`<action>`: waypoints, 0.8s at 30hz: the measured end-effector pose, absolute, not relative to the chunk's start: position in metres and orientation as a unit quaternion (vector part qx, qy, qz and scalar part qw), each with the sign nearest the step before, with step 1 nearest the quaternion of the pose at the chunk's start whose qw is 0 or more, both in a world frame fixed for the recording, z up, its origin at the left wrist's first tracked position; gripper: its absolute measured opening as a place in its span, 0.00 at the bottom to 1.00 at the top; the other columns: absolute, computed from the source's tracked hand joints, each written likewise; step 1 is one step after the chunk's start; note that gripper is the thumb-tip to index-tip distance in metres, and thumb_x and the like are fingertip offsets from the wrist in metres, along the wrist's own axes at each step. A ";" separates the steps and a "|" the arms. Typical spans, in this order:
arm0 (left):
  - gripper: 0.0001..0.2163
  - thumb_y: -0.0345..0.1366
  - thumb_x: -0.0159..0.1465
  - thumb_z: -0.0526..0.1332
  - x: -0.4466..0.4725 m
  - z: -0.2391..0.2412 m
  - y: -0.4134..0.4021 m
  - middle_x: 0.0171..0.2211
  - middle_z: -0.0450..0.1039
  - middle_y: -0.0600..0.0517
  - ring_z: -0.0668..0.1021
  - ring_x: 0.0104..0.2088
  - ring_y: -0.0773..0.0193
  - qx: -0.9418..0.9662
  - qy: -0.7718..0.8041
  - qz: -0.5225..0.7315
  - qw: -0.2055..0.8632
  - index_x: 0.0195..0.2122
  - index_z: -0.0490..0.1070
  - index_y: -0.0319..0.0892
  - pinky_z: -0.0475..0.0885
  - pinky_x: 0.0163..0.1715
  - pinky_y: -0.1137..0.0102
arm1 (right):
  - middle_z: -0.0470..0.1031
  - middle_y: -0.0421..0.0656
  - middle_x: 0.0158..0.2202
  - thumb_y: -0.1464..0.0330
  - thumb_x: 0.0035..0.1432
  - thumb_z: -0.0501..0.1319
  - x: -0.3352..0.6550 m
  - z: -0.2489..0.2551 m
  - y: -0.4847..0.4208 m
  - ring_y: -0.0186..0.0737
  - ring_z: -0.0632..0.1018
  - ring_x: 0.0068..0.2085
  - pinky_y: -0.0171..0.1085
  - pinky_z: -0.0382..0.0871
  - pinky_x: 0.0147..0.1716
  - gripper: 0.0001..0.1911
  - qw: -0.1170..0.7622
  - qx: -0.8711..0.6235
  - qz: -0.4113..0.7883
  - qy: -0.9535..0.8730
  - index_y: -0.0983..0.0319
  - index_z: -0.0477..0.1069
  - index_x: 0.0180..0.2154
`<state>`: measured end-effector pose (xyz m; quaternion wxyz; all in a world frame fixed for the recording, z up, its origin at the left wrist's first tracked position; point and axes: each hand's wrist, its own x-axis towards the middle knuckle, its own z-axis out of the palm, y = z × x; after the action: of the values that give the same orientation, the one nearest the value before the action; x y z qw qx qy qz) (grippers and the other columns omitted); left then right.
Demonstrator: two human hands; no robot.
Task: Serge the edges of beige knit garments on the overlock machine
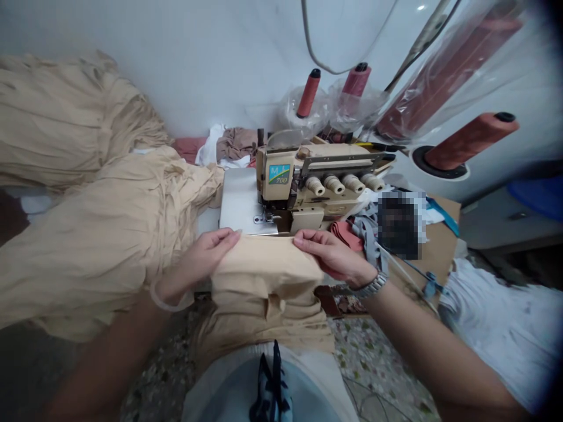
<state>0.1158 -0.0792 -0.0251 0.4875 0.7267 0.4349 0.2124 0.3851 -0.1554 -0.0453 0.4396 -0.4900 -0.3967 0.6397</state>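
Note:
Between my two hands a beige piece of fabric (pixel 268 261) is stretched by its upper edge. My left hand (pixel 211 252) pinches the left end of that edge, and my right hand (pixel 328 252) pinches the right end. The cloth hangs down toward my lap, where more beige folds (pixel 272 334) lie. Just beyond the held edge stands a cream overlock sewing machine (pixel 277 190) with a bare metal plate (pixel 240 202) on its left. The fabric is in front of the presser foot (pixel 266 218); whether it touches the plate I cannot tell.
Big heaps of beige cloth (pixel 109 217) fill the left side. Behind the machine are thread cones (pixel 309 94) and scraps (pixel 237 143). At right stand a large reddish thread cone (pixel 470 140), a cardboard-coloured board (pixel 444 234) and white cloth (pixel 501 322).

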 end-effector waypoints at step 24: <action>0.11 0.35 0.69 0.54 0.181 -0.018 0.027 0.46 0.76 0.41 0.78 0.46 0.51 0.873 0.407 0.259 -0.067 0.46 0.73 0.39 0.70 0.43 0.63 | 0.79 0.48 0.35 0.59 0.68 0.55 0.329 -0.081 -0.159 0.44 0.78 0.36 0.40 0.70 0.36 0.15 0.485 -0.607 0.133 -0.615 0.62 0.74 0.38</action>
<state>0.1813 0.0268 -0.0180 -0.0665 0.8733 0.4069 0.2594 0.3288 -0.1594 -0.0809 0.4851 -0.6073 -0.6150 0.1327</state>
